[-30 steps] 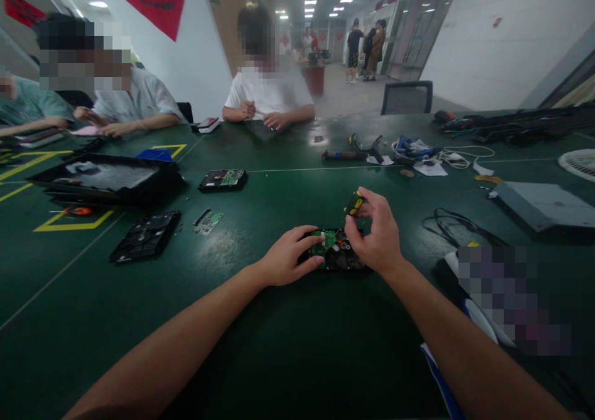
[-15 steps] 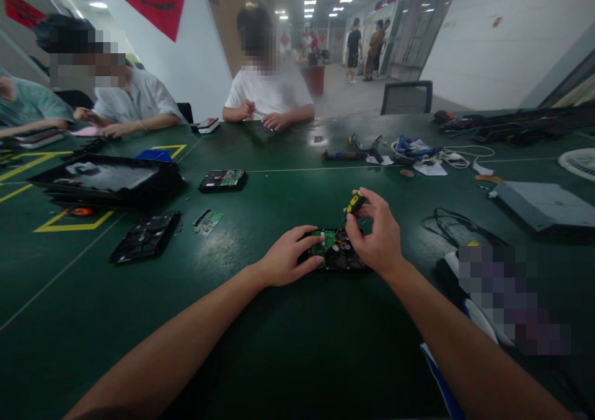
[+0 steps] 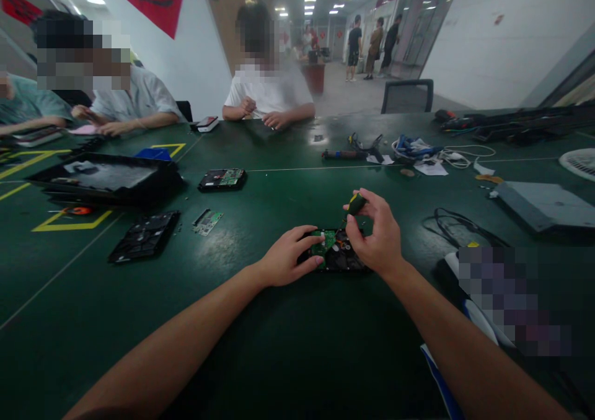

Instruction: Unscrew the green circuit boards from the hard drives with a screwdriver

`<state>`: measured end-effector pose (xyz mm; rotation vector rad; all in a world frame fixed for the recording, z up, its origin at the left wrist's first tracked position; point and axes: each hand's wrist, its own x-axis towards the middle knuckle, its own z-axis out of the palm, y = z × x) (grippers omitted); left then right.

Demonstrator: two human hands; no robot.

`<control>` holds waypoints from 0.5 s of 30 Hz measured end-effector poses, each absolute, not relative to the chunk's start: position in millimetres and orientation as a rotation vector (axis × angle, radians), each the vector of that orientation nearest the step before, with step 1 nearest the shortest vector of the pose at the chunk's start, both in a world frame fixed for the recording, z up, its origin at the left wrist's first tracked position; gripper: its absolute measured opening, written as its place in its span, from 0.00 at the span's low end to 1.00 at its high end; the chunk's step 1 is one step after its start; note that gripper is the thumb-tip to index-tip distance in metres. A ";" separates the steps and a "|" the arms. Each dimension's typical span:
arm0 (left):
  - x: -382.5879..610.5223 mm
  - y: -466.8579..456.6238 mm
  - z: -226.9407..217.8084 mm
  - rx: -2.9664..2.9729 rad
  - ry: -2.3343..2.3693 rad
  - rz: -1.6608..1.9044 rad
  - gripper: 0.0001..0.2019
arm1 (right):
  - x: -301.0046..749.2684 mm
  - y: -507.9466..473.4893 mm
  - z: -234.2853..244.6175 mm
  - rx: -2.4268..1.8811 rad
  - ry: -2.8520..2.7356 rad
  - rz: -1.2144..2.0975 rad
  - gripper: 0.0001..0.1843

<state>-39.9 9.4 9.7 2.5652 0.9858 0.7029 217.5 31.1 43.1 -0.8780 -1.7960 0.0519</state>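
Observation:
A black hard drive with a green circuit board lies on the green table in front of me. My left hand grips its left edge, fingers curled over the board. My right hand is closed around a small screwdriver with a yellow and black handle, held upright with its tip down on the drive's right part. The tip itself is hidden behind my fingers.
Another hard drive, a loose green circuit board, a black cover plate and a black tray lie to the left. Tools and cables sit at the back, a grey box at the right. Three people sit across the table.
The screwdriver handle has turned slightly in my right fingers. Both hands and the drive stay where they were.

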 end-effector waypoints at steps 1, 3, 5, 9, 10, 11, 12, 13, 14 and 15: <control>-39.8 9.4 9.7 2.565 0.984 0.705 0.26 | 217.5 31.6 42.4 -0.879 -1.789 0.046 0.37; -39.9 9.4 9.3 2.563 0.982 0.711 0.26 | 217.6 32.2 42.4 -0.888 -1.775 0.011 0.36; -40.0 9.5 8.7 2.565 0.983 0.708 0.26 | 217.7 32.0 44.3 -0.893 -1.773 -0.027 0.36; -40.3 9.8 8.4 2.572 0.984 0.708 0.26 | 217.9 30.0 48.4 -0.914 -1.801 -0.058 0.34; -40.2 9.8 8.6 2.570 0.983 0.710 0.26 | 217.9 29.6 48.4 -0.920 -1.806 -0.052 0.34; -40.0 9.7 9.0 2.567 0.982 0.713 0.26 | 217.9 29.4 47.9 -0.923 -1.810 -0.034 0.35; -39.8 9.7 9.5 2.563 0.981 0.714 0.26 | 217.8 29.4 47.0 -0.921 -1.812 -0.006 0.35; -39.6 9.7 9.9 2.561 0.980 0.712 0.26 | 217.7 29.6 45.7 -0.916 -1.812 0.027 0.36; -39.4 9.7 10.2 2.558 0.981 0.710 0.25 | 217.5 29.9 44.5 -0.910 -1.810 0.058 0.36; -39.3 9.6 10.4 2.556 0.982 0.709 0.25 | 217.4 30.3 43.4 -0.906 -1.807 0.082 0.37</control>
